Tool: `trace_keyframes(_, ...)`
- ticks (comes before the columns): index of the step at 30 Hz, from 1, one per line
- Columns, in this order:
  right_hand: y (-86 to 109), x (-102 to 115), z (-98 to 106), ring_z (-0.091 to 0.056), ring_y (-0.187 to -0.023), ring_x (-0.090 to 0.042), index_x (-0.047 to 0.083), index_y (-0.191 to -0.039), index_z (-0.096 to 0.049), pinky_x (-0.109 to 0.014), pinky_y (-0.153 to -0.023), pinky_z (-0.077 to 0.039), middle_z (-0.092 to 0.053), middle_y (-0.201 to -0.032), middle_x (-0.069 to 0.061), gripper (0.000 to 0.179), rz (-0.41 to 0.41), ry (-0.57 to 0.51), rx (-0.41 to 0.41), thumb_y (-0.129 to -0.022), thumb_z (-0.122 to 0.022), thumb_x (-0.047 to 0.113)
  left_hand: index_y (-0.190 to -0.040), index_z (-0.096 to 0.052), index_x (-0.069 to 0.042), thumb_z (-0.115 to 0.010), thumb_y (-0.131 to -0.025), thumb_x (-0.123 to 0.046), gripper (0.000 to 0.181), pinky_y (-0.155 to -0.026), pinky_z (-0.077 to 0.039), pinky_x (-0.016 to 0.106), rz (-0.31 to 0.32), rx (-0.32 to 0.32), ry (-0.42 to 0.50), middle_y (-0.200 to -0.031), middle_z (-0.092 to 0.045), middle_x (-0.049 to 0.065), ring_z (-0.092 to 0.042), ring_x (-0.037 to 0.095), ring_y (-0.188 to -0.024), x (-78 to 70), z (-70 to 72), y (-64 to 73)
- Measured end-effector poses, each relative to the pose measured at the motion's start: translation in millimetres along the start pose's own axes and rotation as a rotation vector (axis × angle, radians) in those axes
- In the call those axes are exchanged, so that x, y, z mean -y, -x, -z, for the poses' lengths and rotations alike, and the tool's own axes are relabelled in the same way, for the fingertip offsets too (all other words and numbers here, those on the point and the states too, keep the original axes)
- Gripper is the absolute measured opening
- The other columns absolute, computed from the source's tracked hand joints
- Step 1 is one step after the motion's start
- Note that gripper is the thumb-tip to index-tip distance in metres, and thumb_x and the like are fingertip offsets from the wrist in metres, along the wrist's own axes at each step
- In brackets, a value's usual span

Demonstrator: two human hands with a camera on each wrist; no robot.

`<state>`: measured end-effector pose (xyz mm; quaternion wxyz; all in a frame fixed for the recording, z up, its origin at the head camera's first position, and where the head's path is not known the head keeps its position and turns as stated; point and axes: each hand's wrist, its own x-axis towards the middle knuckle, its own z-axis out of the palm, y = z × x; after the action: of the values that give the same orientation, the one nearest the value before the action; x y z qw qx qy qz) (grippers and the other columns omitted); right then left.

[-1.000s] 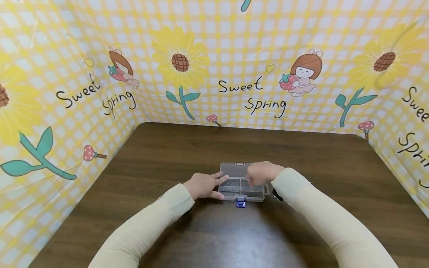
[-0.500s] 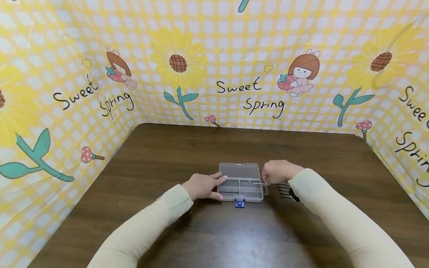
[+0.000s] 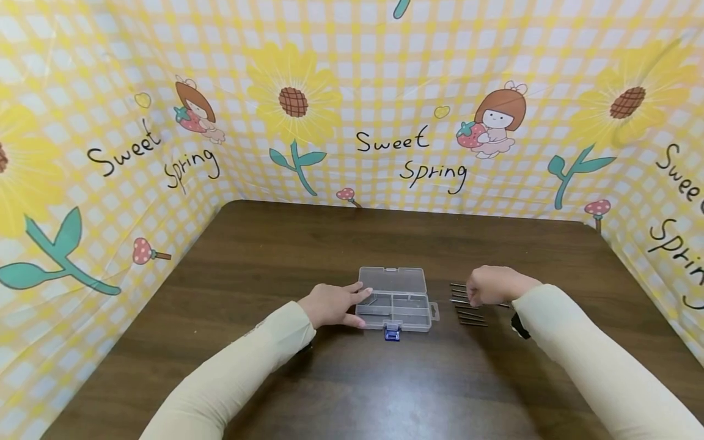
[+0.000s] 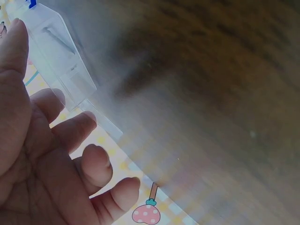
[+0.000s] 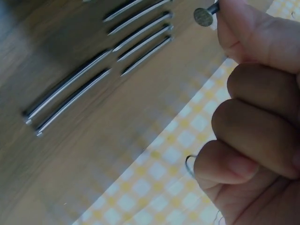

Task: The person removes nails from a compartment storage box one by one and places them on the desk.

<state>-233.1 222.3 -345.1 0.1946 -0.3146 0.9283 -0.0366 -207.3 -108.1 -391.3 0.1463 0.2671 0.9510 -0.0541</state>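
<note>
Plainly, the right hand (image 3: 499, 286) pinches a nail (image 5: 203, 17) — left hand (image 3: 333, 304) splayed against the box (image 3: 411, 314).

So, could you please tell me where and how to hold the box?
I'd probably pinch the box by the left end of its base, coming from the left: the lid is open on the far side, the latch sticks out in front, and a tab juts from the right end.

In the right wrist view, the gripped nail (image 5: 203, 17) shows only its head end past the right hand (image 5: 255, 117); left of the grip, the top edge crops another nail (image 5: 122, 9). Beyond the left hand (image 4: 42, 154), its wrist view crops the box (image 4: 61, 56) and blurs the tabletop (image 4: 201, 108).
</note>
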Motion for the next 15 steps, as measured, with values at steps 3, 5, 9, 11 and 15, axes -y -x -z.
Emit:
trace_keyframes(3, 5.5, -7.2, -0.5, -0.049, -0.061, -0.007, 0.014, -0.074, -0.067, -0.029, -0.058, -0.043, -0.06, -0.072, 0.009, 0.014, -0.012, -0.027, -0.007, -0.085, -0.068, 0.006, -0.15, -0.034, -0.03, -0.058, -0.083, -0.061, 0.078, -0.05, -0.036, 0.028, 0.005, 0.005, 0.006, -0.153, -0.034, -0.003, -0.061, 0.019, -0.112, 0.3, 1.3, 0.5)
trace_keyframes(5, 9.5, -11.8, -1.6, -0.047, -0.059, -0.008, 0.014, -0.073, -0.066, -0.028, -0.056, -0.041, -0.058, -0.07, 0.009, 0.015, -0.023, -0.045, -0.016, -0.085, -0.067, 0.005, -0.15, -0.033, -0.03, -0.058, -0.082, -0.061, 0.079, -0.05, -0.037, 0.028, 0.007, 0.01, 0.009, -0.153, -0.033, -0.003, -0.061, 0.02, -0.112, 0.3, 2.0, 0.8)
trace_keyframes(9, 19.4, -20.7, -5.9, -0.046, -0.06, -0.008, 0.014, -0.074, -0.065, -0.028, -0.056, -0.039, -0.057, -0.071, 0.008, 0.015, -0.049, -0.08, -0.025, -0.086, -0.067, 0.005, -0.15, -0.033, -0.029, -0.059, -0.082, -0.06, 0.079, -0.051, -0.039, 0.028, -0.002, 0.013, 0.018, -0.153, -0.033, -0.003, -0.061, 0.021, -0.111, -0.1, 3.2, 1.6)
trace_keyframes(11, 24.6, -25.2, -8.3, -0.046, -0.061, -0.009, 0.013, -0.075, -0.066, -0.029, -0.056, -0.04, -0.058, -0.072, 0.008, 0.014, -0.058, -0.097, -0.028, -0.086, -0.067, 0.005, -0.15, -0.034, -0.029, -0.059, -0.083, -0.06, 0.079, -0.052, -0.04, 0.028, -0.007, 0.01, 0.024, -0.153, -0.034, -0.002, -0.061, 0.021, -0.112, -0.5, 3.2, 2.0)
trace_keyframes(15, 30.8, -32.7, -12.0, -0.046, -0.062, -0.009, 0.012, -0.076, -0.066, -0.03, -0.057, -0.04, -0.059, -0.073, 0.008, 0.012, -0.074, -0.11, -0.031, -0.086, -0.066, 0.005, -0.15, -0.034, -0.028, -0.06, -0.083, -0.059, 0.078, -0.052, -0.04, 0.028, -0.004, 0.007, 0.041, -0.153, -0.034, -0.002, -0.06, 0.021, -0.113, -0.5, 1.5, 2.2)
